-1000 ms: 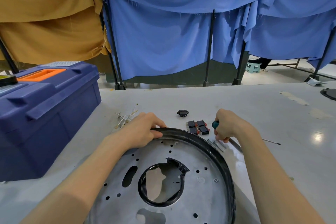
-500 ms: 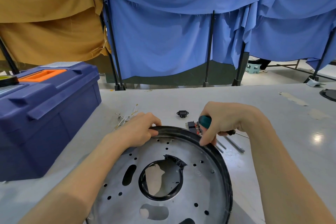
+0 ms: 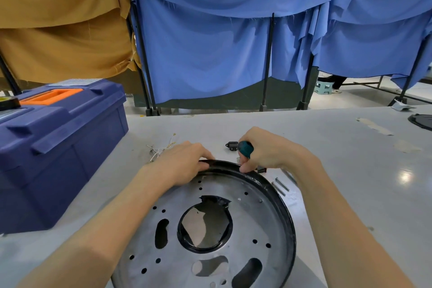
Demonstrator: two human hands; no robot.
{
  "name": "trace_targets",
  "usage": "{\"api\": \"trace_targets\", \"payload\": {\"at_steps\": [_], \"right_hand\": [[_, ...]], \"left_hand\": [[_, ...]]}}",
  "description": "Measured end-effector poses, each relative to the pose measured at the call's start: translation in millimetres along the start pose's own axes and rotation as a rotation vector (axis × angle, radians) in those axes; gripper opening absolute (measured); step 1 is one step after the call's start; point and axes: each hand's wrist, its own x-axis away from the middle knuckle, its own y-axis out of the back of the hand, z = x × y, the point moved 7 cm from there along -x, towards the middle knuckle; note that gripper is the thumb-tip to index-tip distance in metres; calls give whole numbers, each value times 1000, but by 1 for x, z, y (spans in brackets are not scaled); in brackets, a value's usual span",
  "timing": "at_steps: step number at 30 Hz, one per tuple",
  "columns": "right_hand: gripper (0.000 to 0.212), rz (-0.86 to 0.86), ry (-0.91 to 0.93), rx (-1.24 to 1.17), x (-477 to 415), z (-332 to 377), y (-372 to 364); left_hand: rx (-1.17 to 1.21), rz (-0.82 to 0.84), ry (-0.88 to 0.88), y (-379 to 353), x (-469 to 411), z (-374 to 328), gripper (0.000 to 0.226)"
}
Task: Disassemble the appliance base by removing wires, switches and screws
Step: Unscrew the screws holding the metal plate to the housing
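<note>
One big blue toolbox [image 3: 58, 147] sits close on the left, so the round appliance base [image 3: 210, 229], lying on the table [image 3: 350, 170] right in front of the person, has little room on that side. The left hand [image 3: 182, 163] curls its fingers over the far black rim, likely to stop the base sliding. The right hand [image 3: 268, 152] is wrapped round the green screwdriver [image 3: 245, 146], with a fingertip on the same rim. Small metal pins [image 3: 279, 186] lie just beside the rim, and the widest room to move is on the right.

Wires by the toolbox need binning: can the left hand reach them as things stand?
Probably yes: the wires lie just beyond the left hand, nothing between, though it grips the base rim.
</note>
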Motion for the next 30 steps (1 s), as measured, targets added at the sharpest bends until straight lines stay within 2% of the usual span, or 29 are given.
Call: {"api": "trace_targets", "payload": {"at_steps": [1,4,8,11,13,15,18,20,23,27,30], "right_hand": [[16,-14,-1,-17,0,0,1],[33,26,-45,3,3,-5,6],[19,118,-86,84,8,-9,3],[17,75,-39,80,3,-1,-1],[12,32,-7,62,1,4,-3],[11,-3,17,24,-1,6,-4],[27,-23,-2,-9,-2,0,1],[31,13,-21,21,0,-4,4],[20,66,-27,38,2,-4,1],[13,-15,0,3,-1,3,-2],[13,-65,11,-27,-3,3,-1]], "left_hand": [[-19,-24,18,2,1,3,27],[-68,-15,65,5,4,12,23],[-144,33,137,8,4,18,24],[-197,53,126,7,1,11,34],[-147,75,62,1,1,0,43],[-117,9,48,4,1,-5,33],[-100,-62,121,13,4,4,27],[-109,-28,150,14,6,10,29],[-142,33,175,13,8,14,31],[-192,128,169,6,7,12,38],[-89,136,99,-1,4,8,35]]}}
